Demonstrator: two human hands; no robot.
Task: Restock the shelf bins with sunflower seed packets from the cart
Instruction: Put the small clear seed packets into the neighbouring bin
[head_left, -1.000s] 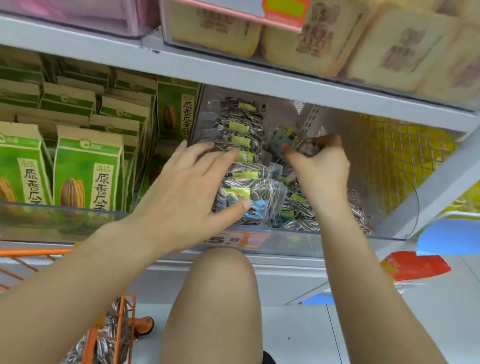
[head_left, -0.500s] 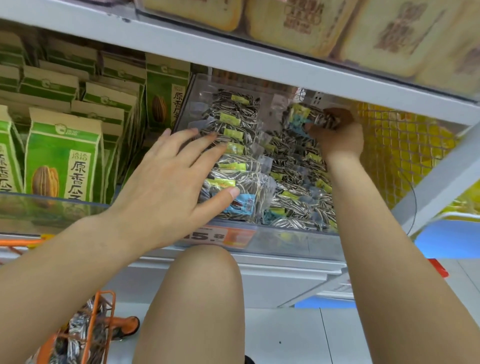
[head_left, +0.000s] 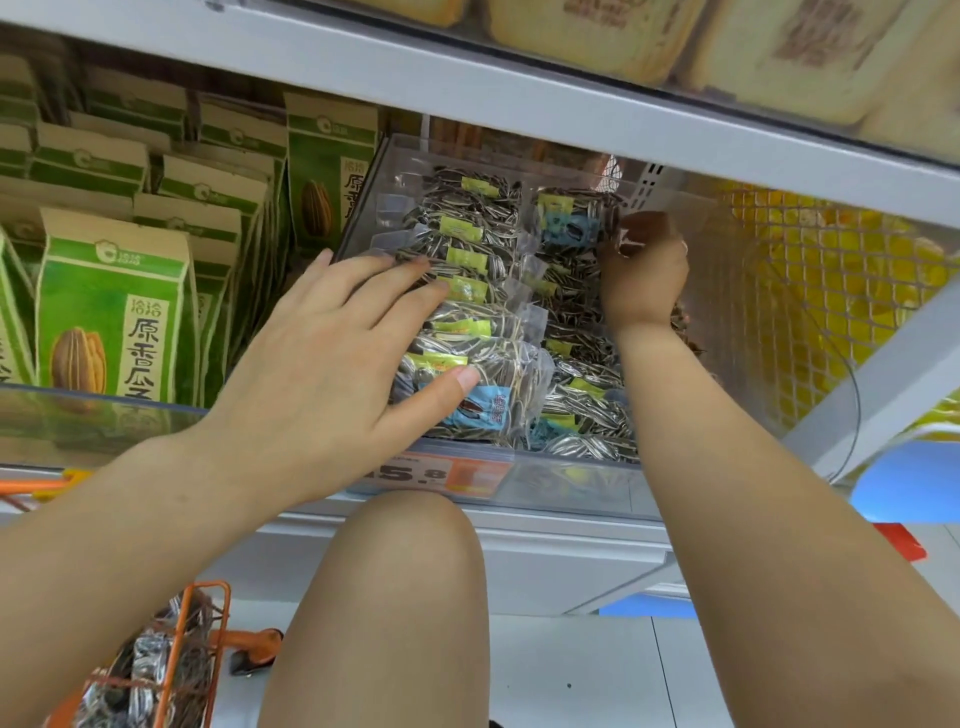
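So there are two rows of seed packets (head_left: 467, 332) in the clear bin (head_left: 571, 483). Left hand (head_left: 332, 353) lies flat, fingers spread, on the left row; right hand (head_left: 644, 270) pinches one packet (head_left: 569, 228) at the back of the right row.

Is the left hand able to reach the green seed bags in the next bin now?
Probably yes: the left hand rests on the packet row beside the green seed bags, nothing lying between.

Single head view: you look forward and slightly up from below shelf height, close to the clear bin (head_left: 498, 171) at frame centre; floor along bottom.
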